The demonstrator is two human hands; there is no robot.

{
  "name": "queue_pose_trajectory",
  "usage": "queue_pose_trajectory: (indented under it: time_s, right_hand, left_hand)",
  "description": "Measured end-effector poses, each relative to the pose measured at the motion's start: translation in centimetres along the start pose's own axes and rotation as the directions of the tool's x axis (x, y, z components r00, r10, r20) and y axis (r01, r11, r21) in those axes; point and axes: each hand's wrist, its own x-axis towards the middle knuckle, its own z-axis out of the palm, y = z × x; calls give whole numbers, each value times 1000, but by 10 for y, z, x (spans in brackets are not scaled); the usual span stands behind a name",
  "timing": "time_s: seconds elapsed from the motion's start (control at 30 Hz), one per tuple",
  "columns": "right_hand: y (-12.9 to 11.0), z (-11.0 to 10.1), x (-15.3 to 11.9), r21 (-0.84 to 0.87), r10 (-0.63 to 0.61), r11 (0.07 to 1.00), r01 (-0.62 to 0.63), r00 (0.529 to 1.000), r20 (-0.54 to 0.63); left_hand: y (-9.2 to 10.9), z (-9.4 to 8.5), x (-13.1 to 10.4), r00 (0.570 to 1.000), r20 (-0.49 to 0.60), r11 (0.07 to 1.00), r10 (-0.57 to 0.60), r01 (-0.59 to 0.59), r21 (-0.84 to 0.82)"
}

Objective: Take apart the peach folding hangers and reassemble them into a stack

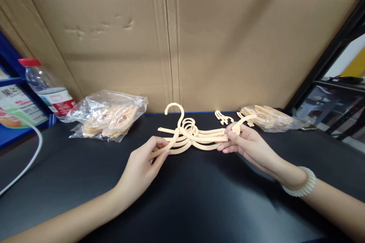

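My left hand (146,161) pinches one arm of a beige plastic clothes hanger (177,115), whose hook stands up above the black table. Behind and under it lie several more beige hangers (205,146), overlapping, with their small hooks in the middle. Closed around a curved beige hanger piece (245,119) is my right hand (249,144); the piece's hooked end points up to the right. The right fingertips also lie close to the ends of the other hangers, and I cannot tell whether they touch them.
At the back left, a clear plastic bag (110,119) of beige parts lies near a red-capped bottle (47,87). Another bag (266,117) and some loose beige pieces (223,117) are at the back right. Cardboard (228,45) stands behind the table (199,205). A white cable (34,159) crosses the left.
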Motion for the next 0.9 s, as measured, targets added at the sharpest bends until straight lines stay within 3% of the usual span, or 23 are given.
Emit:
queue_pose_trajectory:
  time_s: [0.2, 0.33, 0.47, 0.57, 0.63, 0.8, 0.9]
  right_hand:
    - [-10, -11, 4, 58, -137, 989, 136, 991, 4]
    - [-24, -45, 11, 9, -133, 991, 133, 991, 10]
    - [-38, -84, 16, -265, -26, 963, 49, 996, 89]
    - [-44, -98, 19, -574, 51, 817, 64, 982, 181]
    - [-46, -99, 20, -691, 106, 715, 106, 961, 257]
    - [-42, -95, 20, -857, 187, 469, 213, 925, 332]
    - [-36, -96, 21, -879, 161, 404, 253, 926, 341]
  left_hand:
    - [0, -4, 3, 999, -32, 1000, -9, 10, 21]
    - [2, -9, 7, 984, -30, 975, 174, -168, 145]
    - [3, -13, 9, 948, 65, 928, 310, -317, 197]
    - [-1, -11, 7, 922, 162, 896, 352, -382, 226]
    - [-4, -8, 5, 909, 213, 879, 357, -405, 252]
    - [-9, -4, 3, 899, 282, 881, 336, -406, 245]
    - [-8, -4, 2, 898, 290, 881, 330, -404, 248]
